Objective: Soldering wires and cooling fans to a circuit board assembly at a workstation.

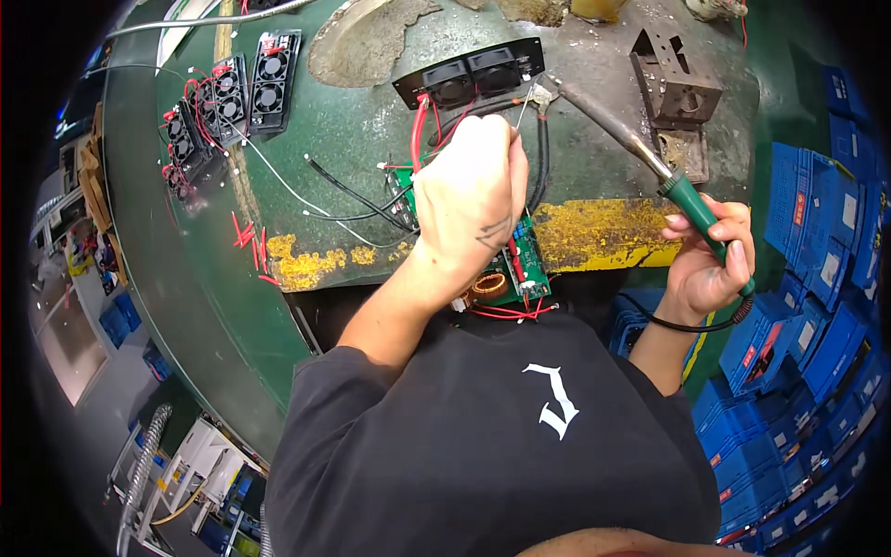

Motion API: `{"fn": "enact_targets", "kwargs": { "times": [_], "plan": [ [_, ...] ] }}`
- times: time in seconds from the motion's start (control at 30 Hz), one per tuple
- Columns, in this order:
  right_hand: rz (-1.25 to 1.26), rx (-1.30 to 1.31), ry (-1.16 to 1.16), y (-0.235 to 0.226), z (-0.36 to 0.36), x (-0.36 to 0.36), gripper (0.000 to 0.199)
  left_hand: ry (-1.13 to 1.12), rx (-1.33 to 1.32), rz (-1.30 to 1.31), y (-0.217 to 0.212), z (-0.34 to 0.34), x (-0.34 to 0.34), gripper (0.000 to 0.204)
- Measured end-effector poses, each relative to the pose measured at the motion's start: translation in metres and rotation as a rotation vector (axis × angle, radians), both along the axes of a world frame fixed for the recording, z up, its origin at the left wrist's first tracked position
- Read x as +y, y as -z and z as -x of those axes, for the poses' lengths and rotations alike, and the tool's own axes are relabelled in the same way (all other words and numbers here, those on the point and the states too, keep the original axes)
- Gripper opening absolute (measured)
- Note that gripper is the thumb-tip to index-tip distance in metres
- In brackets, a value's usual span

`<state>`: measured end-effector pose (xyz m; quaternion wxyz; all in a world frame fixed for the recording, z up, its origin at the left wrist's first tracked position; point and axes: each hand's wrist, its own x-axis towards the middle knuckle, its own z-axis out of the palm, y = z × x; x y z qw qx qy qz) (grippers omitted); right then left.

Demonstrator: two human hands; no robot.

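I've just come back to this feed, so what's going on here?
The right hand holds a soldering iron, its tip near the upper end of a black cable; contact is unclear. The left hand, closed, seems to pinch a thin strand and hides part of a circuit board. A fan panel stands just beyond; more fans lie to the left.

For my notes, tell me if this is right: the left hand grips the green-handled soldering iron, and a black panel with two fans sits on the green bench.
Wrong hand: the head view shows the right hand gripping the green-handled soldering iron. The rest stands: a black panel with two fans sits on the green bench.
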<state>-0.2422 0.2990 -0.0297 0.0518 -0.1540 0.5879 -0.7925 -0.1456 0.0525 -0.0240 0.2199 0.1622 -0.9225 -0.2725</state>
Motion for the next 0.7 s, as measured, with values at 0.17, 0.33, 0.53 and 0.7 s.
{"fn": "enact_targets", "kwargs": {
  "times": [0.17, 0.33, 0.53, 0.7],
  "plan": [
    [-0.006, 0.002, 0.013, -0.001, 0.0, 0.001, 0.034, 0.01, -0.008, 0.042, 0.003, 0.003, -0.005, 0.012],
    [-0.025, 0.007, 0.011, -0.001, -0.002, -0.002, 0.033, 0.031, -0.007, 0.067, 0.007, 0.009, -0.006, 0.013],
    [-0.03, 0.003, -0.004, 0.0, -0.002, -0.008, 0.033, 0.033, -0.001, 0.081, 0.01, 0.011, -0.006, 0.013],
    [-0.032, -0.006, -0.012, 0.004, 0.0, -0.014, 0.033, 0.013, -0.02, 0.072, 0.01, 0.01, -0.006, 0.012]
  ]
}}
